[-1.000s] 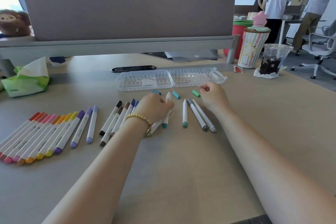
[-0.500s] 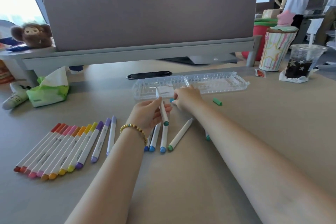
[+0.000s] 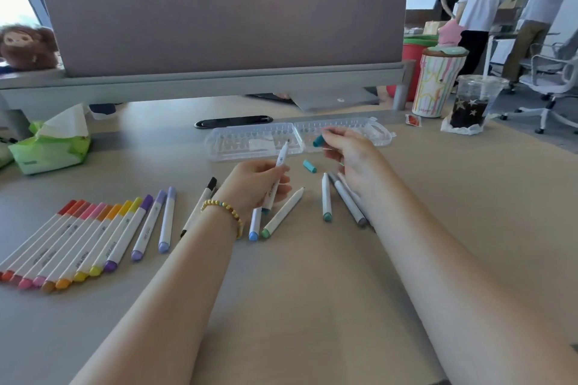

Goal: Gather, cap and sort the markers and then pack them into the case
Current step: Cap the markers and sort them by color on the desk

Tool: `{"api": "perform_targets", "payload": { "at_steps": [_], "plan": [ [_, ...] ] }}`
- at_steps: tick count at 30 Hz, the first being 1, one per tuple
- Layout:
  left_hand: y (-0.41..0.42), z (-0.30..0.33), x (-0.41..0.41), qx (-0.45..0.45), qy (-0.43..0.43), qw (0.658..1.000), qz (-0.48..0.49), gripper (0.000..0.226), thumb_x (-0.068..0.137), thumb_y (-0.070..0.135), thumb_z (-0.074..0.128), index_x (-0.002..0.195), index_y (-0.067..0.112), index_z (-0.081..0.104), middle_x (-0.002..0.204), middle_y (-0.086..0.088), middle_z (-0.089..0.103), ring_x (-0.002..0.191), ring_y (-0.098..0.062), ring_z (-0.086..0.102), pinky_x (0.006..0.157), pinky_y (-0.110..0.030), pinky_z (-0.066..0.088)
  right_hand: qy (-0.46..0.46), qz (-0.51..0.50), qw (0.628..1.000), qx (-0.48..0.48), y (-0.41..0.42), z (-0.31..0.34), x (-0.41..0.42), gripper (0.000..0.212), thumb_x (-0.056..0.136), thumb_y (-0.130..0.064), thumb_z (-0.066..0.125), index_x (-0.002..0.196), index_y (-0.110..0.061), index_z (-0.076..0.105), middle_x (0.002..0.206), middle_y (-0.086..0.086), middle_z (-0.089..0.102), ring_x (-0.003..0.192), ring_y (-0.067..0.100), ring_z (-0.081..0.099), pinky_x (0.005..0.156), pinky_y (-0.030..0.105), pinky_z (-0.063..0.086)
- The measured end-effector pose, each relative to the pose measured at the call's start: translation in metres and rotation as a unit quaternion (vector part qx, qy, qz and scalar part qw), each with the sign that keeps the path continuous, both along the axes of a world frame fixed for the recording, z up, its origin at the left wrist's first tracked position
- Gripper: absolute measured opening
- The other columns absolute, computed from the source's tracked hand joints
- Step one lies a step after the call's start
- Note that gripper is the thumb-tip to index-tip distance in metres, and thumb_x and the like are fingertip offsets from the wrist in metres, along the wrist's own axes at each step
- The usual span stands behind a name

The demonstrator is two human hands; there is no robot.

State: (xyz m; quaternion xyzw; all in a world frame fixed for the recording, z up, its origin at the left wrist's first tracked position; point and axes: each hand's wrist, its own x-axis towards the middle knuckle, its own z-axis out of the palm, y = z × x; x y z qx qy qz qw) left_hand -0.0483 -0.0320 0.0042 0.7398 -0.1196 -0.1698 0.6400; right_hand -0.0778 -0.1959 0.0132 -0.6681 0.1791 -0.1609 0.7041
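Note:
My left hand (image 3: 256,181) grips an uncapped white marker (image 3: 278,172), tip pointing up and away. My right hand (image 3: 350,156) pinches a teal cap (image 3: 319,141) just right of that tip, above the table. The clear plastic case (image 3: 250,142) lies open behind both hands. A loose teal cap (image 3: 309,166) lies between the hands. Uncapped markers lie below: a blue one (image 3: 255,225), a green one (image 3: 281,212), a teal one (image 3: 326,197) and a grey one (image 3: 348,203). A sorted row of capped markers (image 3: 78,244), red through purple, lies at the left.
A black-capped marker (image 3: 200,206) lies partly under my left wrist. A tissue pack (image 3: 53,147) sits far left, a black phone (image 3: 233,121) behind the case. A striped cup (image 3: 438,84) and an iced drink (image 3: 472,103) stand at the back right. People stand in the far background.
My right hand lifted a teal cap off the table and moved right. My left hand keeps hold of the white marker, raised a little.

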Motion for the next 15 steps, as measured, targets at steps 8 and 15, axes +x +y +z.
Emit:
{"api": "perform_targets", "payload": {
  "at_steps": [8, 15],
  "plan": [
    [-0.0081, 0.0023, -0.0097, 0.094, -0.082, 0.991, -0.056, 0.015, 0.093, 0.024, 0.055, 0.1, 0.015, 0.065, 0.075, 0.004, 0.068, 0.055, -0.002, 0.06, 0.058, -0.013, 0.054, 0.013, -0.015, 1.0, 0.008, -0.0102, -0.0079, -0.0066, 0.007, 0.091, -0.022, 0.058, 0.085, -0.025, 0.061, 0.083, -0.013, 0.065, 0.074, 0.005, 0.053, 0.066, 0.027, 0.03],
    [-0.0098, 0.0014, -0.0101, 0.103, -0.081, 0.989, -0.067, 0.018, 0.094, 0.022, 0.054, 0.102, 0.011, 0.065, 0.075, 0.003, 0.067, 0.047, 0.003, 0.059, 0.05, -0.009, 0.05, -0.019, 0.008, 0.999, -0.043, -0.0049, -0.005, -0.0099, 0.014, 0.09, -0.017, 0.059, 0.081, -0.026, 0.064, 0.083, -0.011, 0.066, 0.073, 0.003, 0.053, 0.058, 0.011, 0.04]
  ]
}}
